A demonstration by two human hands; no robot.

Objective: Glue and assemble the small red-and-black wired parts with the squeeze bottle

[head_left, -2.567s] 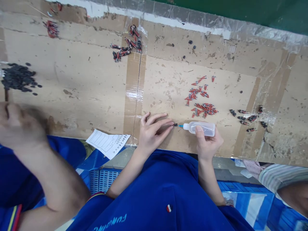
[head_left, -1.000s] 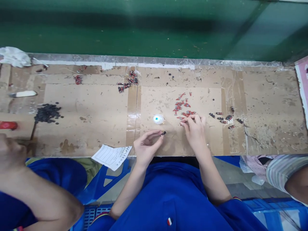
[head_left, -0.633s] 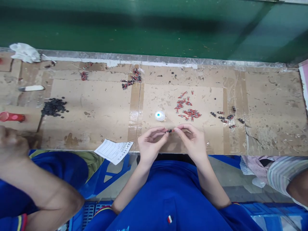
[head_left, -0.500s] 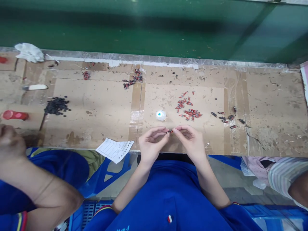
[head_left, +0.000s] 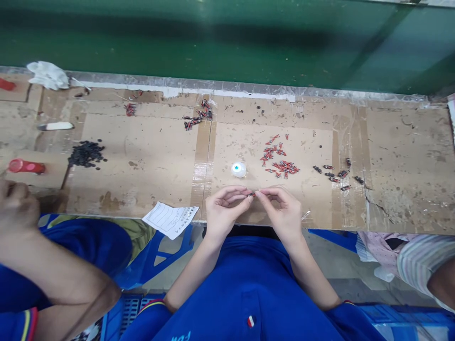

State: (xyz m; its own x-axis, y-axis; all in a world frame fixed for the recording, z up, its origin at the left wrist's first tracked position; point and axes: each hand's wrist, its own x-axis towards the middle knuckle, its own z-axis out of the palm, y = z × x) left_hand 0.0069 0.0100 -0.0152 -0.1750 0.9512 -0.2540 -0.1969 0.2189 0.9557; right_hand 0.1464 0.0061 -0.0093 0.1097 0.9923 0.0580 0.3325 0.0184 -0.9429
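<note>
Between my two hands, over the table's front edge, is a small red-and-black part point(head_left: 251, 194), too small to name exactly. My left hand point(head_left: 227, 208) pinches one end between thumb and forefinger. From the other side my right hand point(head_left: 280, 208) pinches it too, the fingertips almost meeting. Just beyond them stands a small white round object with a blue dot point(head_left: 238, 169). Behind my right hand lies a loose pile of red parts with metal ends point(head_left: 286, 167). To the right several black-and-red parts point(head_left: 343, 174) are scattered.
Cardboard point(head_left: 159, 161) covers the table. On the left are a heap of black pieces point(head_left: 86, 154), a red cylinder point(head_left: 26, 166) and a white-handled tool point(head_left: 57, 126). A paper slip point(head_left: 170, 220) overhangs the front edge. Another person's arm point(head_left: 53, 265) is at left; a green panel point(head_left: 227, 42) rises behind.
The view has shifted slightly, so things on the table sit a little further right. Both hands keep their pinch on the small part, which has turned slightly between the fingertips.
</note>
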